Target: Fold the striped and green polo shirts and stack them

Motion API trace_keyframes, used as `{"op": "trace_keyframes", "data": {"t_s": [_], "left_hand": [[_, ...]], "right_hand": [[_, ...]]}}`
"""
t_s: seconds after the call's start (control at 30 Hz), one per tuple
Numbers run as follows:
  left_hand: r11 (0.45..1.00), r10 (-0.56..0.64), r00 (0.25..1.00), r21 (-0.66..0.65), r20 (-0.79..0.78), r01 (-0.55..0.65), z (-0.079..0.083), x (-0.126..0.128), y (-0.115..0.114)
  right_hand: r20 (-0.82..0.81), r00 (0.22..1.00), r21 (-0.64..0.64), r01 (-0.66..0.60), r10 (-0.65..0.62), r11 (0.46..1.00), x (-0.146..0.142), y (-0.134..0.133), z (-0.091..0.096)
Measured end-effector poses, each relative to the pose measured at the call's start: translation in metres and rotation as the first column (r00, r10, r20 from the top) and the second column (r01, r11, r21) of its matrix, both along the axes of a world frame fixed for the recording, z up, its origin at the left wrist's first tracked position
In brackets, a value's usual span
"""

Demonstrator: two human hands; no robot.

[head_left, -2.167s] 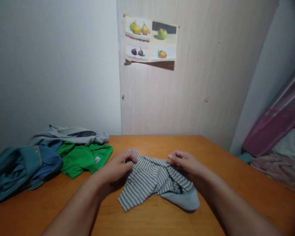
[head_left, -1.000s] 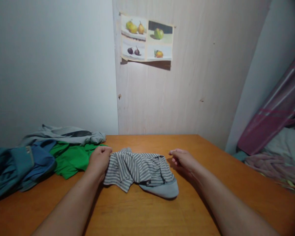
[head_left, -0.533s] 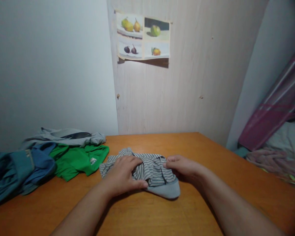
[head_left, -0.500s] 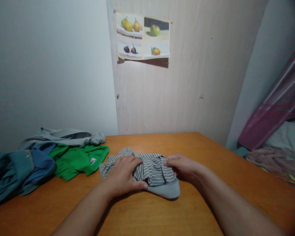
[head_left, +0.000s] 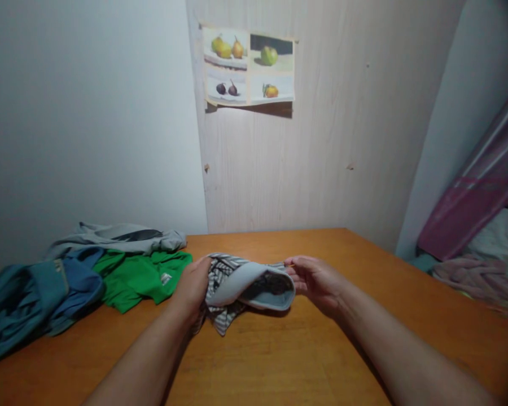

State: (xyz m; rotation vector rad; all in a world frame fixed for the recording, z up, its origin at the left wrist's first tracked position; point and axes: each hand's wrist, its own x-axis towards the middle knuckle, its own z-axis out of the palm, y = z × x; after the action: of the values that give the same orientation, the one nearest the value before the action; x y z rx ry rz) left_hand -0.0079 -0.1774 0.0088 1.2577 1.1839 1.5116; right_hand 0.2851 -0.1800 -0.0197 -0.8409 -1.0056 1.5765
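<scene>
A grey-and-white striped garment (head_left: 224, 270) with a wide, smooth light-grey band (head_left: 237, 287) is bunched between my hands, over the middle of the wooden table. The band curves round a dark opening that faces me and to the right. My left hand (head_left: 193, 287) grips the garment's left side, its fingers mostly hidden behind the cloth. At the upper right edge, my right hand (head_left: 311, 279) pinches the fabric between thumb and finger, with the other fingers curled beside the band. A striped corner hangs down below the band, near my left hand.
On the left of the table (head_left: 322, 361) lie a green garment (head_left: 139, 279), blue-teal clothing (head_left: 34, 293) and a grey garment (head_left: 122, 237). A fruit picture sheet (head_left: 249, 67) hangs on the back wall. Pink plastic (head_left: 469, 186) and piled fabric (head_left: 469, 270) are at the right.
The garment has been turned, so its grey band now faces up with the opening showing. My left hand has shifted left, from lying over the cloth to gripping its side.
</scene>
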Motion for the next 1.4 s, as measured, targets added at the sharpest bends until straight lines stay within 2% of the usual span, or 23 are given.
{"op": "trace_keyframes", "data": {"t_s": [0.13, 0.33, 0.43, 0.5, 0.53, 0.6, 0.67, 0.7, 0.77, 0.8, 0.87, 0.9, 0.97, 1.03, 1.07, 1.13, 1.2, 1.23, 1.3, 1.4], "left_hand": [[0.994, 0.021, 0.975, -0.109, 0.219, 0.003, -0.004, -0.011, 0.01], [0.976, -0.01, 0.904, -0.192, 0.427, 0.102, -0.005, -0.01, 0.015], [0.953, -0.069, 0.864, -0.223, 0.498, 0.205, 0.003, -0.005, 0.008], [0.921, -0.135, 0.844, -0.249, 0.519, 0.301, 0.01, -0.002, 0.002], [0.901, -0.168, 0.837, -0.264, 0.521, 0.345, 0.012, -0.001, -0.001], [0.867, -0.209, 0.828, -0.293, 0.52, 0.403, 0.015, 0.001, -0.004], [0.861, -0.207, 0.837, -0.312, 0.507, 0.402, 0.014, -0.001, -0.002], [0.867, -0.199, 0.85, -0.317, 0.487, 0.384, 0.012, -0.003, 0.001], [0.91, -0.16, 0.915, -0.304, 0.371, 0.282, 0.006, -0.009, 0.007], [0.94, -0.12, 0.956, -0.28, 0.269, 0.197, 0.003, -0.012, 0.011], [0.981, 0.01, 0.998, -0.195, 0.065, 0.003, -0.002, -0.017, 0.015], [0.986, 0.103, 0.994, -0.129, -0.038, -0.108, -0.003, -0.019, 0.015], [0.957, 0.288, 0.928, 0.062, -0.234, -0.282, -0.003, -0.018, 0.011], [0.888, 0.443, 0.808, 0.319, -0.389, -0.333, 0.0, -0.012, 0.002], [0.856, 0.482, 0.755, 0.426, -0.445, -0.295, 0.001, -0.007, -0.004], [0.838, 0.456, 0.721, 0.524, -0.521, -0.151, 0.003, 0.003, -0.018], [0.854, 0.346, 0.709, 0.519, -0.614, 0.032, 0.004, 0.013, -0.032], [0.86, 0.282, 0.691, 0.495, -0.666, 0.126, 0.003, 0.017, -0.038], [0.861, 0.165, 0.625, 0.42, -0.763, 0.286, 0.002, 0.025, -0.048], [0.856, 0.015, 0.479, 0.259, -0.877, 0.447, -0.001, 0.035, -0.056]], "right_hand": [[0.104, 0.994, -0.013, -0.02, 0.021, 1.0, -0.006, -0.003, -0.005], [0.235, 0.967, 0.118, -0.132, 0.102, 0.984, -0.02, -0.014, -0.014], [0.44, 0.887, 0.164, -0.234, 0.141, 0.958, -0.026, -0.016, -0.022], [0.568, 0.816, 0.203, -0.267, 0.109, 0.942, -0.029, -0.014, -0.027], [0.586, 0.805, 0.218, -0.27, 0.096, 0.938, -0.031, -0.013, -0.028], [0.479, 0.874, 0.221, -0.212, 0.083, 0.952, -0.032, -0.011, -0.026], [0.238, 0.97, 0.177, -0.101, 0.057, 0.979, -0.031, -0.011, -0.017], [0.119, 0.992, 0.145, -0.045, 0.028, 0.988, -0.029, -0.012, -0.011], [-0.031, 0.999, 0.076, 0.009, -0.007, 0.997, -0.024, -0.013, 0.003], [-0.064, 0.998, 0.04, -0.008, 0.01, 0.999, -0.022, -0.014, 0.008], [-0.097, 0.993, -0.037, -0.065, 0.061, 0.997, -0.018, -0.013, 0.013], [-0.103, 0.992, -0.071, -0.082, 0.075, 0.994, -0.017, -0.011, 0.012], [-0.067, 0.997, -0.104, -0.042, 0.035, 0.994, -0.014, -0.004, 0.006], [0.06, 0.99, -0.052, 0.127, -0.124, 0.99, -0.011, 0.004, -0.003], [0.153, 0.959, 0.014, 0.241, -0.24, 0.971, -0.008, 0.008, -0.007], [0.327, 0.815, 0.209, 0.431, -0.478, 0.878, -0.003, 0.014, -0.011], [0.403, 0.662, 0.395, 0.497, -0.632, 0.773, 0.001, 0.016, -0.011], [0.403, 0.622, 0.46, 0.496, -0.671, 0.736, 0.001, 0.014, -0.009], [0.377, 0.634, 0.527, 0.453, -0.676, 0.719, -0.003, 0.008, -0.004], [0.422, 0.738, 0.526, 0.273, -0.526, 0.805, -0.016, -0.008, 0.003]]}}
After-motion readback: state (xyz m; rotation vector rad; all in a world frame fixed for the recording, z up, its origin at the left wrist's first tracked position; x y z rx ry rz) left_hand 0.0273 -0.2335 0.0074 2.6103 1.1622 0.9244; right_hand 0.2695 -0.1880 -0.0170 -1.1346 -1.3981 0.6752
